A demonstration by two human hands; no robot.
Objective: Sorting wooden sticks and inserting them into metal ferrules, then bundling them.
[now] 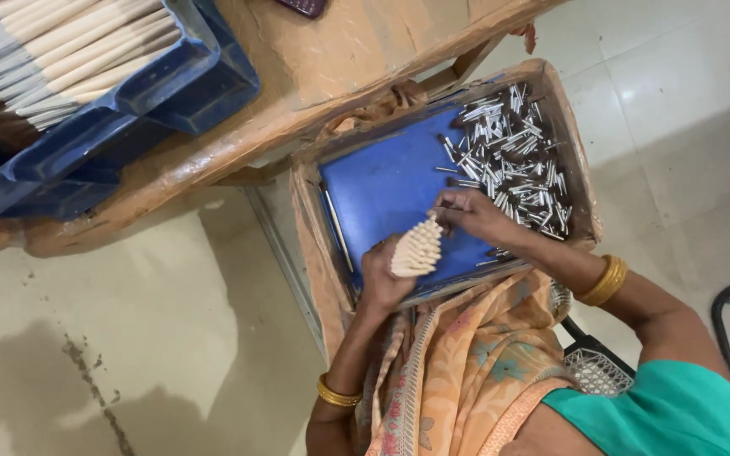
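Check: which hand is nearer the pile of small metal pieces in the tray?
Right. The right hand sits at the edge of the metal pieces; the left hand is farther off, holding a bundle of pale sticks.

Cream stick bundle point(416, 247) fanned, upright over blue tray; loose silver tubes point(513, 160) piled right.

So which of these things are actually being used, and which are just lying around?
In use:
left hand holding a bundle of pale sticks
right hand
small metal pieces
blue-lined box

Lying about:
blue crate of sticks
dark object on the table edge
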